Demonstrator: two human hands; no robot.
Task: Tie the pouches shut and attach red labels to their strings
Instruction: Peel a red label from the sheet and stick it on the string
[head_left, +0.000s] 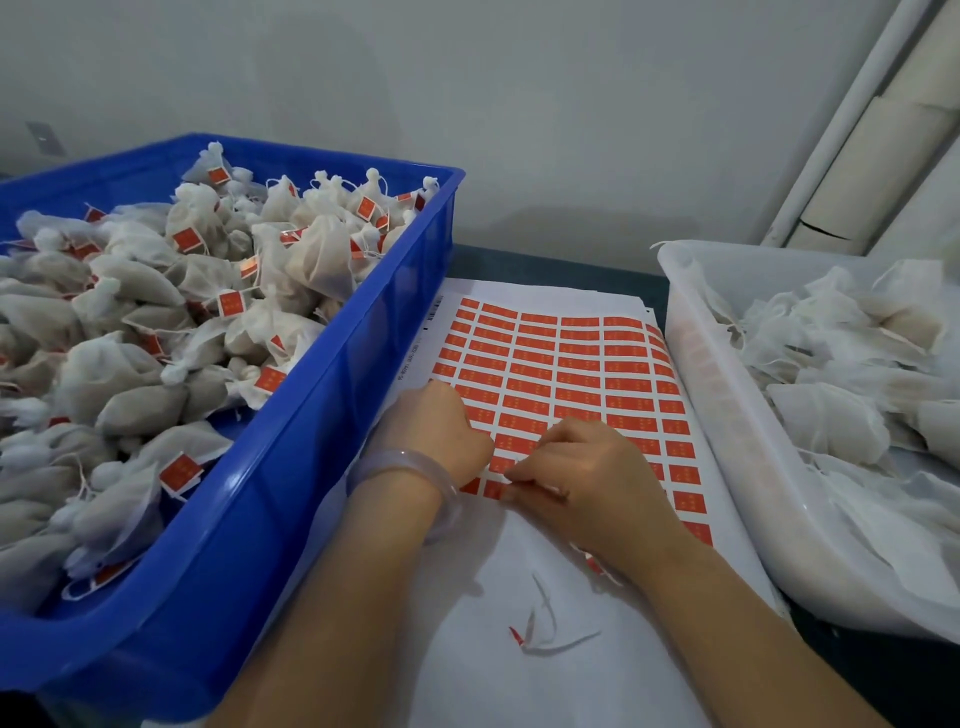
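Right hand lies low on the label sheet, and its thumb and first finger pinch the edge of one red label in the lowest rows. Left hand, with a pale bracelet on the wrist, rests on the sheet just beside it. Its fingers are curled under, and I cannot tell if they hold something or only press the paper down.

I think the risk is in the peeling. If the left hand does not keep the sheet down, the paper may lift together with the label. The label may also tear, or fold and stick to itself or to a fingertip, and then it will not close well around a string. No pouch shows in either hand, so a peeled label may have to wait on a finger.

At the left stands a blue crate full of tied pouches, many with red tags. At the right a white tub holds open pouches, near the right forearm. Both containers stand close against the sheet on the dark bench, so the hands have little room to the sides. A loose string scrap lies on the paper between the forearms and could stick to a fresh label.
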